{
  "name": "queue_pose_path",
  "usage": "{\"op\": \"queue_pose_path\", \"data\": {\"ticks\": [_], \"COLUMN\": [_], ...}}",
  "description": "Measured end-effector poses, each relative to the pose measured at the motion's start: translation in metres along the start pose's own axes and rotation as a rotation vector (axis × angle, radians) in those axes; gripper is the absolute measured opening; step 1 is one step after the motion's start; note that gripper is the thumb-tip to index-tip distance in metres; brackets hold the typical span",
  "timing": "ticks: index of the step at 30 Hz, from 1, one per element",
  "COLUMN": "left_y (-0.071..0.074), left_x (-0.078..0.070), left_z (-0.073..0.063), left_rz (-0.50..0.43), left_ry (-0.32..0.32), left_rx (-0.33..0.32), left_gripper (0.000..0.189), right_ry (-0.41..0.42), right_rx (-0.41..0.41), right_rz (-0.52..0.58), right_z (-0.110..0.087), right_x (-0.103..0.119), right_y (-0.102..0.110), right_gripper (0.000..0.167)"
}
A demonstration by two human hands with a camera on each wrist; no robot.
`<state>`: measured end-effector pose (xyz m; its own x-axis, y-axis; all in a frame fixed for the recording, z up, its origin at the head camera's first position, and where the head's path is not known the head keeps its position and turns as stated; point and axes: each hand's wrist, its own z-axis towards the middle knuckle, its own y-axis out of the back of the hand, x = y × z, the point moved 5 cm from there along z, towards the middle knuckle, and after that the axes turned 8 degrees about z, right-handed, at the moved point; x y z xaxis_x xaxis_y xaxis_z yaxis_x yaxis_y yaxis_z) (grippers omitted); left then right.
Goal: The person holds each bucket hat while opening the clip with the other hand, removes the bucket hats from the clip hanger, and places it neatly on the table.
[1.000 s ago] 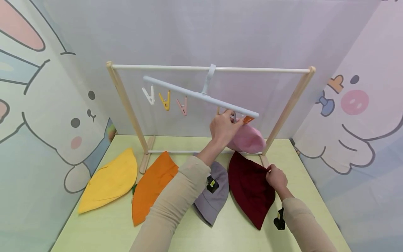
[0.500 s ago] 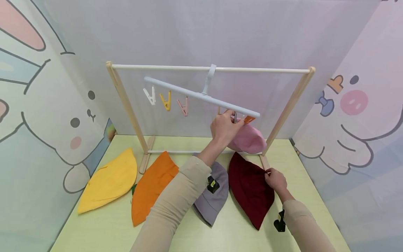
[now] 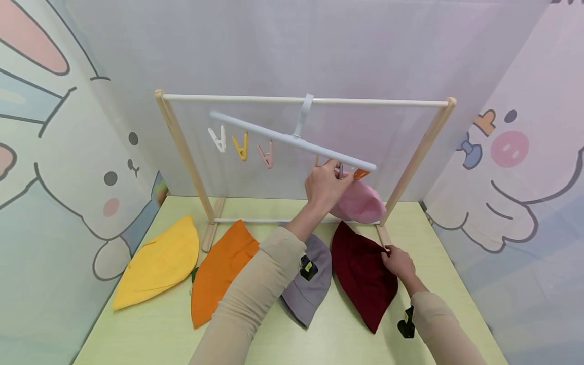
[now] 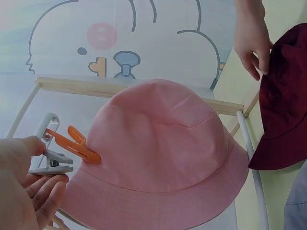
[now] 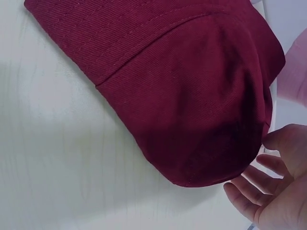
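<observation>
My left hand (image 3: 326, 185) pinches a grey clothespin (image 4: 55, 162) under the right half of a light blue hanger (image 3: 296, 142), the pin's jaws apart and pointing at the hat. A pink bucket hat (image 4: 158, 143) hangs beside it, its edge gripped by an orange clothespin (image 4: 79, 145). On the table, a dark red bucket hat (image 3: 362, 276) lies folded flat. My right hand (image 3: 400, 262) holds this hat at the crown's edge, thumb on the near side and fingers partly hidden behind it (image 5: 288, 187).
The hanger tilts from the white bar of a wooden rack (image 3: 417, 157). White (image 3: 218, 139), yellow and pink clothespins hang on its left half. Yellow (image 3: 159, 263), orange (image 3: 221, 274) and grey (image 3: 310, 289) bucket hats lie along the table (image 3: 356, 350). Printed cloth walls stand around.
My right hand has shifted slightly left and down at the dark red hat's edge. The left hand, its clothespin and the pink hat have stayed almost still.
</observation>
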<state>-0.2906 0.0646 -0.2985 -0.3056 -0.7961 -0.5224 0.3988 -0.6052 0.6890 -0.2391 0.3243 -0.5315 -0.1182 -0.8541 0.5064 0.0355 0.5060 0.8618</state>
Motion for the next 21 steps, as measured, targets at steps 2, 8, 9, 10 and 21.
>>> {"op": "queue_pose_path", "data": {"ticks": [2,8,9,10,21], "left_y": [0.000,0.001,0.001,0.001,0.000], "left_x": [0.000,0.000,0.000,0.000,0.000], "left_z": [0.000,-0.001,-0.001,-0.001,-0.001], "left_rz": [0.001,-0.005,-0.007,-0.007,-0.010], "left_ry": [0.003,0.004,0.004,0.005,0.000], "left_rx": [0.000,-0.004,-0.004,-0.005,-0.005], "left_gripper": [0.018,0.018,0.018,0.018,0.018], "right_ry": [0.008,0.037,0.039,0.042,0.150], "right_rx": [-0.002,-0.044,-0.056,-0.070,-0.193], "right_rz": [0.013,0.027,0.033,0.048,0.160], "right_z": [-0.001,-0.003,-0.003,-0.004,0.000], "right_x": [0.000,-0.001,-0.002,-0.002,0.004], "right_y": [0.002,0.008,0.009,0.010,0.020], "right_gripper": [0.044,0.045,0.046,0.046,0.053]}}
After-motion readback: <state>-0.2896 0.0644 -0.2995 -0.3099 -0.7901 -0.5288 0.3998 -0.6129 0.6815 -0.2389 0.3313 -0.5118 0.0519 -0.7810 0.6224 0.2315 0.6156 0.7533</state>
